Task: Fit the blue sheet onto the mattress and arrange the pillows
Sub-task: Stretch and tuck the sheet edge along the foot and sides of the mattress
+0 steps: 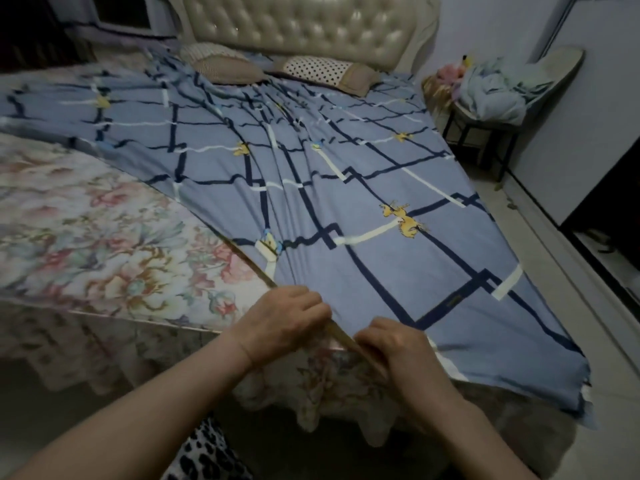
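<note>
Blue sheet (346,188) with navy and white grid lines plus little yellow motifs, spread diagonally over the bed and bunched into folds running up toward the headboard (304,26). Covers the right part only; floral mattress cover (97,244) showing bare on the left and along the foot. Left hand (280,323) curled closed, pinching the sheet's edge right at the foot of the mattress. Right hand (398,351) just beside it, fingers also closed around the same edge, fabric pulled taut between the two. Right corner of the sheet hanging off over the floor side. Two pillows up top: a striped one (221,62) on the left, a polka-dot one (329,72) to its right, both lying against the headboard and partly on the sheet. Chair (512,95) off to the right piled with clothes. Bit blurry overall.
</note>
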